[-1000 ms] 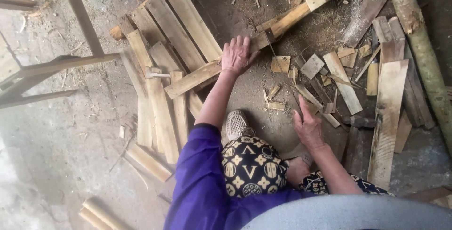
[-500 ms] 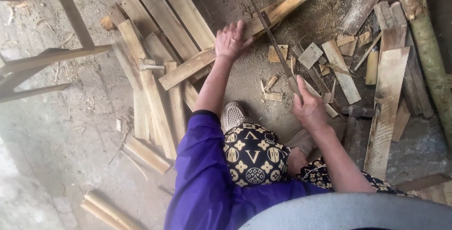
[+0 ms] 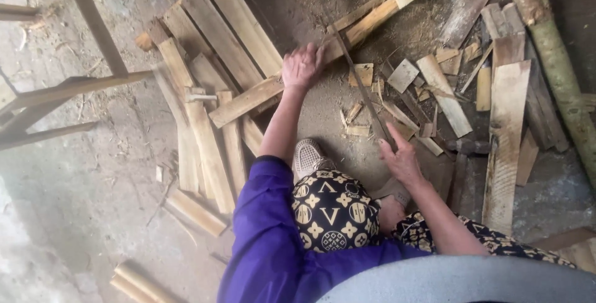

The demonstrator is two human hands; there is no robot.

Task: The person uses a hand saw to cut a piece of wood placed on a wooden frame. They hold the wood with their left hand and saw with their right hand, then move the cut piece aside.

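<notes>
I squat over dusty ground among wood. My left hand (image 3: 302,67) curls over a long pale plank (image 3: 245,101) that runs diagonally from lower left to upper right, pinning it down. In my right hand (image 3: 402,159) is the handle end of a long thin dark blade (image 3: 357,82). The blade slants up and to the left, and its far end lies across the plank just right of my left hand. My purple sleeve, patterned trousers and grey shoe (image 3: 307,157) fill the bottom centre.
Flat slats (image 3: 211,23) lie stacked at upper left, under the plank. Short offcuts (image 3: 444,95) and a wide board (image 3: 504,129) are scattered at right, beside a thick round pole (image 3: 552,61). A dark wooden frame (image 3: 68,89) stands at left.
My right hand has taken up the blade from the ground and brought it over the plank. My left hand has stayed on the plank.
</notes>
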